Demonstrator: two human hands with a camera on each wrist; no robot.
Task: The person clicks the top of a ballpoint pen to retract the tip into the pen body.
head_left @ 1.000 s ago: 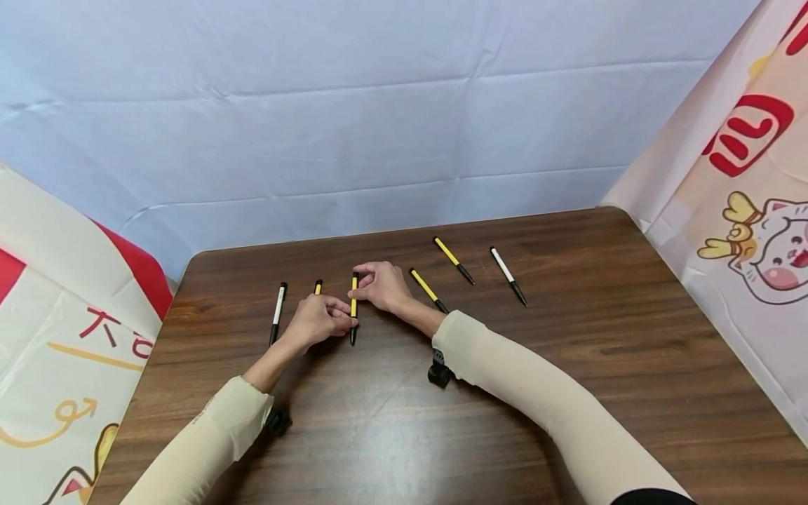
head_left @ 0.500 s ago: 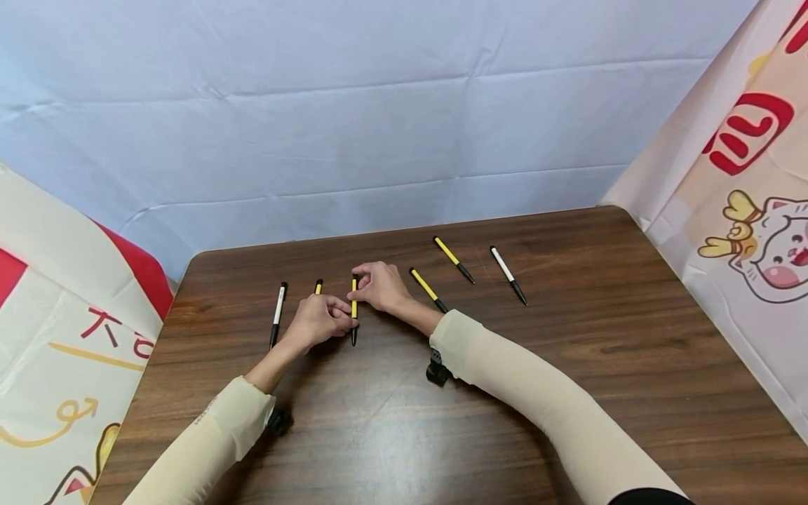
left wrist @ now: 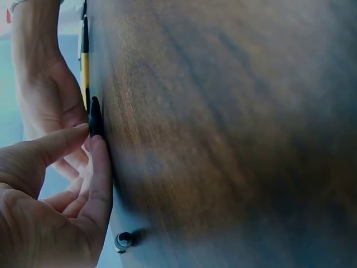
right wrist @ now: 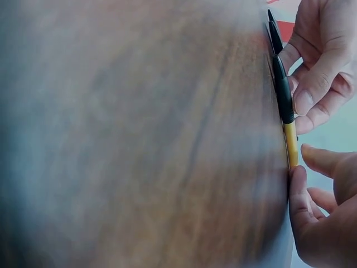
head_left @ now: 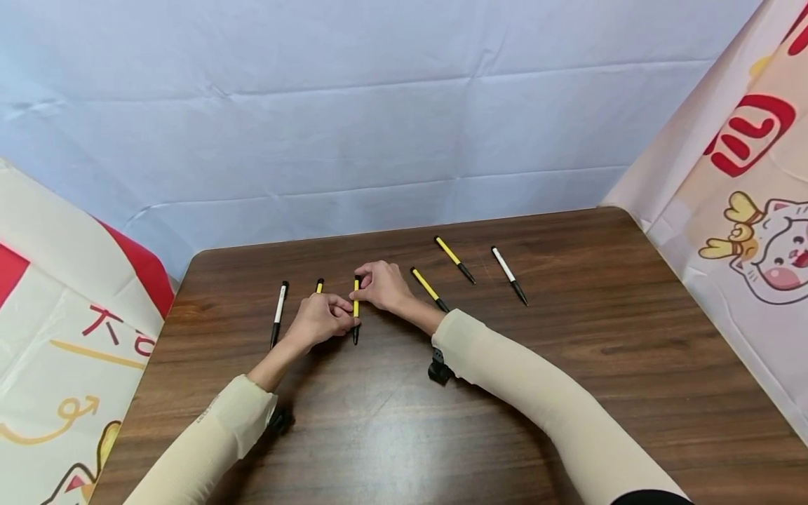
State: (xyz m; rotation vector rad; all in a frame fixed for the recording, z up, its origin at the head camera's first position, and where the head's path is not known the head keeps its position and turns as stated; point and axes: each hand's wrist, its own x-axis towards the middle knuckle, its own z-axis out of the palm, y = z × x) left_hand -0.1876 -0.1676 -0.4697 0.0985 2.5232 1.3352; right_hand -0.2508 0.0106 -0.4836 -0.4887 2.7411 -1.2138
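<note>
A yellow pen (head_left: 356,309) with black ends lies on the brown table, its tip toward me. My left hand (head_left: 320,319) pinches its black lower part (left wrist: 95,114) between thumb and finger, as the left wrist view shows. At the far end, my right hand (head_left: 382,287) holds the pen's top between thumb and forefinger; in the right wrist view the forefinger (right wrist: 299,184) covers that end. Just left, a second yellow pen (head_left: 319,285) is mostly hidden behind my left hand. Left of that lies a white pen (head_left: 280,305) with black ends.
Right of my hands lie a yellow pen (head_left: 427,286), partly hidden by my right forearm, another yellow pen (head_left: 452,254) farther back, and a white pen (head_left: 507,270). The table (head_left: 568,351) meets a pale cloth (head_left: 404,126) at its back edge.
Hardly anything differs. Both hands stay on the same yellow pen, and the other pens lie where they were.
</note>
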